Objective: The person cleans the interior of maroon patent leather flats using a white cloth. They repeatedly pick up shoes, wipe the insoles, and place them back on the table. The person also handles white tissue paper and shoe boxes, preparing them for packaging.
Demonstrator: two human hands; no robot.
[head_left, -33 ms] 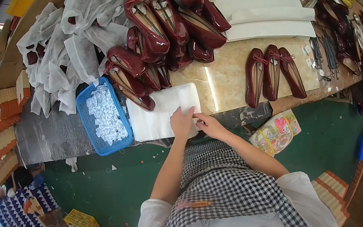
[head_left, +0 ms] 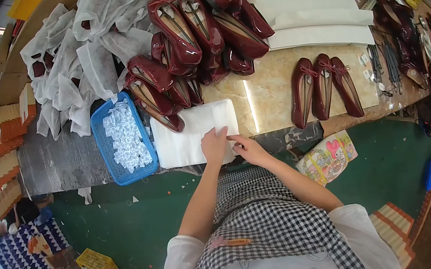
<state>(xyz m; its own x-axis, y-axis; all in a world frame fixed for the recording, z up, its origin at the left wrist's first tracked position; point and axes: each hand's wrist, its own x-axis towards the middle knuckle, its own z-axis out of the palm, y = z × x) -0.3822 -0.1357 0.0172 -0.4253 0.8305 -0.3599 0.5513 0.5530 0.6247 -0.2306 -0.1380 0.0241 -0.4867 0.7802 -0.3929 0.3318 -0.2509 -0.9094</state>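
Nearest, below the white pile (head_left: 187,150), is the wearer's checked apron (head_left: 271,226), with both forearms reaching up past it. The left hand (head_left: 214,146) lies over the right-hand part of the white pile, fingers pointing away from the body and not clenched; whether it pinches a layer or merely presses down, I cannot tell. The right hand (head_left: 252,151) is at the pile's right edge, fingers bent, their tips close to the left thumb; I cannot tell whether they grip the edge. Next to nothing has changed since the preceding picture: the left hand has edged very slightly leftward, and the things around it match, so handling of the pile seems to be at the same point. The pile itself lies flat on the desk (head_left: 270,90), under the left hand and to the left of the right hand. Just left of the pile stands a blue basket (head_left: 134,176) of small clear packets (head_left: 125,134). Well to its right are three dark-red shoes (head_left: 323,88) side by side. Beyond the pile rises a heap of glossy shoes (head_left: 209,42), one overlapping its far left corner; farther off, translucent white bags (head_left: 98,65) lie to its left and long white sheets (head_left: 314,11) to its right
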